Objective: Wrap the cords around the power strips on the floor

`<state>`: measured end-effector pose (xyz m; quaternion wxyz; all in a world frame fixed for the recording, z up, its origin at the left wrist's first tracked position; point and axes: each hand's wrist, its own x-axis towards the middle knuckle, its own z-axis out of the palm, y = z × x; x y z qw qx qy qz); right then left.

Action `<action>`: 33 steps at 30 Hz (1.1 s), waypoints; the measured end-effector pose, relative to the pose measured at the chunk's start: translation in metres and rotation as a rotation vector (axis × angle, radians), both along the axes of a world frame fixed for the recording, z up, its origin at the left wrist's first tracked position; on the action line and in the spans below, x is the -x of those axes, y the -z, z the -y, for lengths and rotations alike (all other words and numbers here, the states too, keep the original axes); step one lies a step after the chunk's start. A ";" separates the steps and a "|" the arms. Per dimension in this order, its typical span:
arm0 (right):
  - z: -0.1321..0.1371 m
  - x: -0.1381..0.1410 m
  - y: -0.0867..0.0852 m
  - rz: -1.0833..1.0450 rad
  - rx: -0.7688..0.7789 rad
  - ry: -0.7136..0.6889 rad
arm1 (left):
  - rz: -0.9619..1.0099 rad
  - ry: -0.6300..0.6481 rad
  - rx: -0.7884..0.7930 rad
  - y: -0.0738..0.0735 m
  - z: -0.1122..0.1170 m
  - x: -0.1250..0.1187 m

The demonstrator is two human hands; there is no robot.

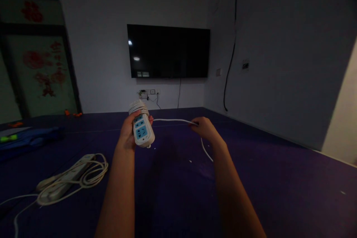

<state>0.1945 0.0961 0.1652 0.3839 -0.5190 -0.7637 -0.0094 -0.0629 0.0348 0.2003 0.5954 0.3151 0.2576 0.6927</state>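
Observation:
My left hand [128, 128] is closed around a white power strip [143, 134] with blue socket faces, held up at a tilt. Several turns of its white cord [138, 107] are wound round the strip's far end. From there the cord [173, 120] stretches to the right, slightly bowed, into my right hand [205, 127], whose fingers pinch it. Below that hand the cord hangs down and passes behind my right forearm, where its end is hidden.
On the purple floor [178, 200] at left lies another white power strip [65, 182] with a loosely coiled cord. Blue fabric [30, 137] and small orange items [74, 113] lie farther back. A television [169, 52] hangs on the wall; a black cable [231, 61] dangles at right.

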 end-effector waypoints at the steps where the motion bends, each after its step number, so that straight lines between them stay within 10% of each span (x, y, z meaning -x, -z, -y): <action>1: -0.002 0.002 0.002 0.026 0.027 0.058 | -0.002 0.006 -0.006 -0.001 0.001 0.000; 16: -0.019 -0.043 0.032 -0.186 0.239 0.688 | -0.152 0.164 -0.089 -0.012 0.029 -0.018; 33: -0.050 -0.038 0.057 -0.633 -0.023 0.174 | -0.362 0.052 -0.207 -0.002 0.019 -0.031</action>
